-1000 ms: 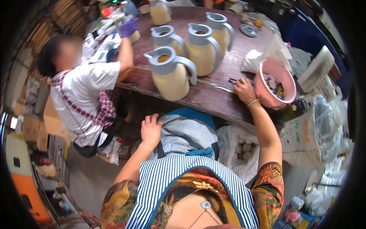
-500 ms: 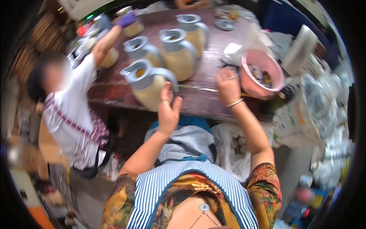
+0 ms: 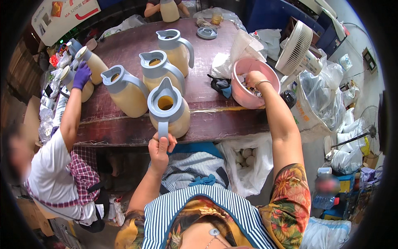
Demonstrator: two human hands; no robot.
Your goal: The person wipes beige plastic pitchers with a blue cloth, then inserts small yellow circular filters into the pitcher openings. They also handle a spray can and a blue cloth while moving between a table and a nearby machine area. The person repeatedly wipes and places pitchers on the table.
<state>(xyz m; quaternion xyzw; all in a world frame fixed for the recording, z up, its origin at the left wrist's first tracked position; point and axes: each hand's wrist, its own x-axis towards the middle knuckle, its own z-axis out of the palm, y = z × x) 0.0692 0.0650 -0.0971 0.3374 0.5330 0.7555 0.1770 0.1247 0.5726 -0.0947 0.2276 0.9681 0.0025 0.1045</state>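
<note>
My left hand [image 3: 159, 151] is closed around the grey handle of the nearest thermos jug [image 3: 179, 122], which stands at the table's front edge. This jug has a cream body and a grey spout collar, with its mouth uncovered and amber inside. My right hand [image 3: 255, 78] reaches down into a pink basin [image 3: 268, 71] of small parts. Its fingers are bent and drawn together among them; whatever they grip is hidden. Close behind the held jug stand more uncovered jugs: one at left [image 3: 130, 97], one in the middle [image 3: 155, 72] and one farther back [image 3: 174, 52].
At left, a co-worker's purple-gloved hand [image 3: 82, 75] touches a jug [image 3: 93, 62]. Another person holds a jug [image 3: 169, 11] at the far edge. A grey lid [image 3: 207, 33] lies on the table [image 3: 120, 45]. A white fan [image 3: 295, 47] and plastic bags [image 3: 319, 99] stand at right.
My left hand has gone from beside the nearest jug to gripping its handle, now turned toward me. My right hand has moved from beside the basin into it. The gloved co-worker's hand is lower.
</note>
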